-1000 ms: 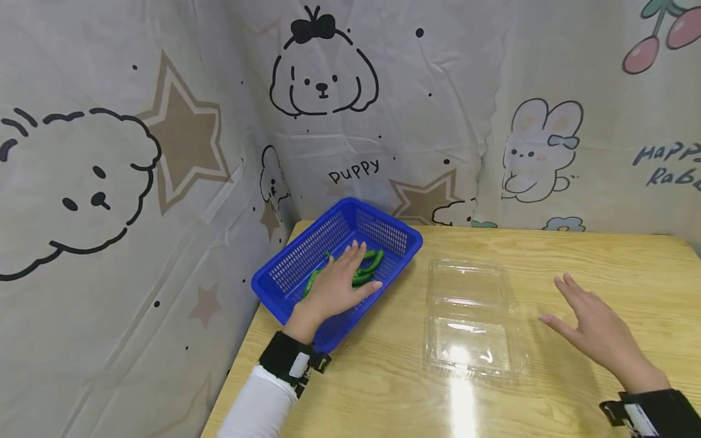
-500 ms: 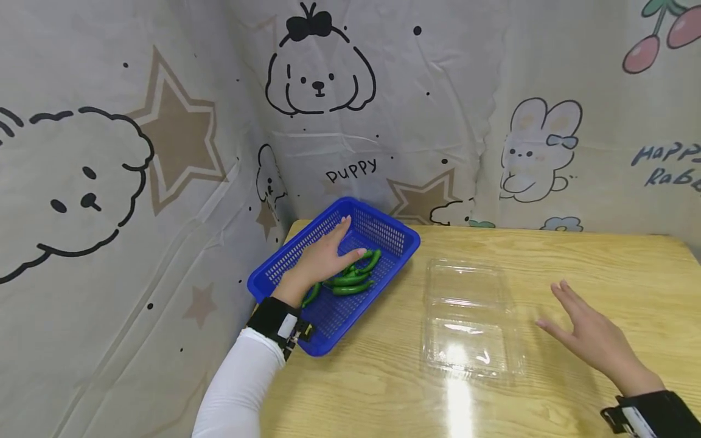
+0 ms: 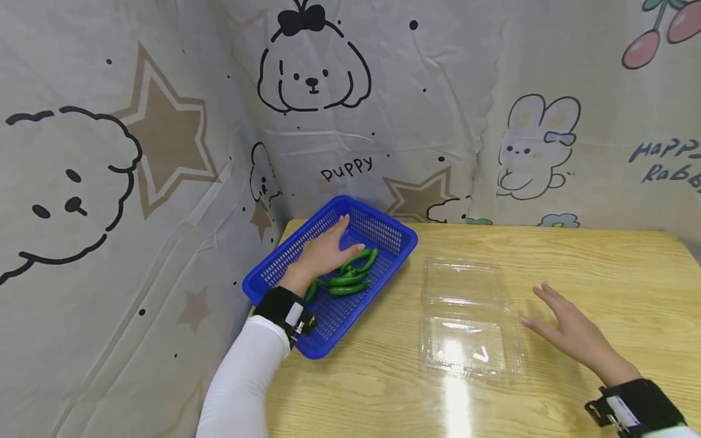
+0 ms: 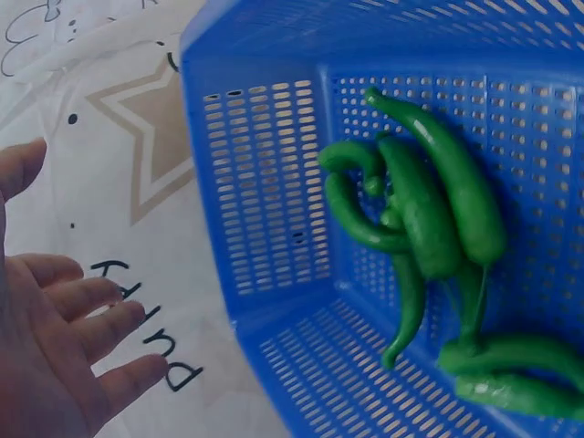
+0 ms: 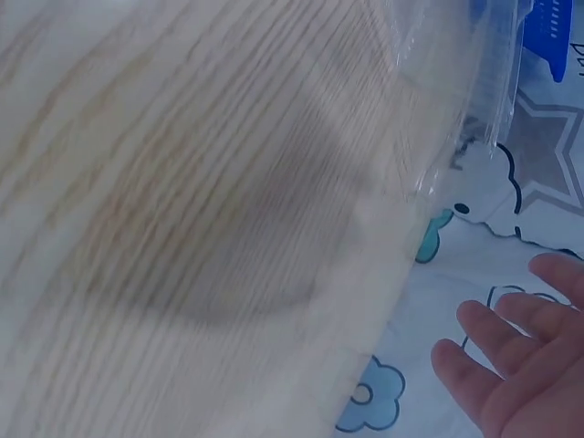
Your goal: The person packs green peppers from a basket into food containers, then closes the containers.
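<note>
My left hand (image 3: 323, 250) hovers over the blue plastic basket (image 3: 402, 246), fingers extended and thumb apart, holding nothing. Below it several green chili peppers (image 3: 350, 282) lie in a loose heap on the basket floor; the hand hides part of them in the head view. From the left wrist, the peppers (image 4: 429, 210) look glossy and curved, and the hand (image 4: 68, 338) has its fingers spread. To the right, my right hand (image 3: 575, 333) is held over the table with relaxed fingers and nothing in it. Nearest to it lies a clear plastic clamshell box (image 3: 465, 280), unfolded.
The wooden table (image 3: 383, 389) carries the basket at its back left and the clear box in the middle. A printed cloth (image 3: 449, 73) hangs along the back and left side, close behind the basket. Light glares off the table in front of the box.
My left hand has moved back and left over the basket, uncovering more of the peppers. The right hand has shifted slightly left toward the clear box. The head view has turned a little.
</note>
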A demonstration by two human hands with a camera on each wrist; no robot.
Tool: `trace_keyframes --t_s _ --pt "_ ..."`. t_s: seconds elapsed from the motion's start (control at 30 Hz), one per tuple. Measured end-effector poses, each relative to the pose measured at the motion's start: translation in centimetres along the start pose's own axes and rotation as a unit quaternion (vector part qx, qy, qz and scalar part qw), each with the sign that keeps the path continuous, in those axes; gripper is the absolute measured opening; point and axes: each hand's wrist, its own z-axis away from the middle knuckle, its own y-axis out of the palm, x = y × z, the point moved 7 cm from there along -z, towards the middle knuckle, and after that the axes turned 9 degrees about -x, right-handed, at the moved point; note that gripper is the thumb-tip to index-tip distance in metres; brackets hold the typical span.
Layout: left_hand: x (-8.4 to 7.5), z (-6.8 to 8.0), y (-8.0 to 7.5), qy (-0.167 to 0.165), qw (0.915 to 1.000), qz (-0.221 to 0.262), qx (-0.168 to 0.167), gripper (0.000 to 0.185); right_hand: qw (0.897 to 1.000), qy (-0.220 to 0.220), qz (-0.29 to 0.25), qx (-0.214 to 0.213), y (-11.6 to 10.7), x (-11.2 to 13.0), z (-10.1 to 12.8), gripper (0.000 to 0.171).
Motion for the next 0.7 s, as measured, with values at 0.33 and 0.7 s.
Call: trace_keyframes --t_s 0.33,0.7 --pt "0.9 -1.0 2.3 -0.022 0.9994 -0.001 0.027 0.082 0.985 0.113 -0.119 0.050 2.5 -0.2 -0.9 0.075" --pt "2.1 -3.0 4.6 -0.052 0.9983 0.001 0.028 0.080 0.963 0.191 -0.174 0.077 3.6 -1.0 -1.8 0.082"
